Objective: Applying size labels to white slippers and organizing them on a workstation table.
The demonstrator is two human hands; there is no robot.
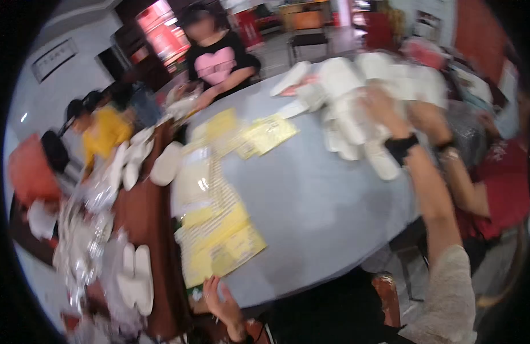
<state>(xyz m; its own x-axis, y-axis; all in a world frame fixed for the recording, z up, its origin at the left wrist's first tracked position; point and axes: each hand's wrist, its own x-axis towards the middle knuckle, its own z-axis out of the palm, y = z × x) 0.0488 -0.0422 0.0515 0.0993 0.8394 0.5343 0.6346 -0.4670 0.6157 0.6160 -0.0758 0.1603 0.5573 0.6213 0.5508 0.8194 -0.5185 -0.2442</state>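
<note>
My right hand [380,106], with a black band at its wrist, reaches over the table onto a heap of white slippers [340,80]. Motion blurs its fingers, so I cannot make out whether it grips one. A single slipper [382,160] lies at the heap's near end, sole or top unclear. Close to the table's near left corner, my left hand [222,301] is raised with its fingers apart, holding nothing. Just beyond it lie yellow printed sheets [222,252], with clear plastic packaging [196,178] farther back among them.
A co-worker's hand [430,120] is beside my right hand, from a person in red [503,183]. Across the grey table [311,218] stands a person in black [225,63]. On the left, a brown-covered table [136,212] bears slippers [136,281] and plastic bags; a person in yellow [107,135] is there.
</note>
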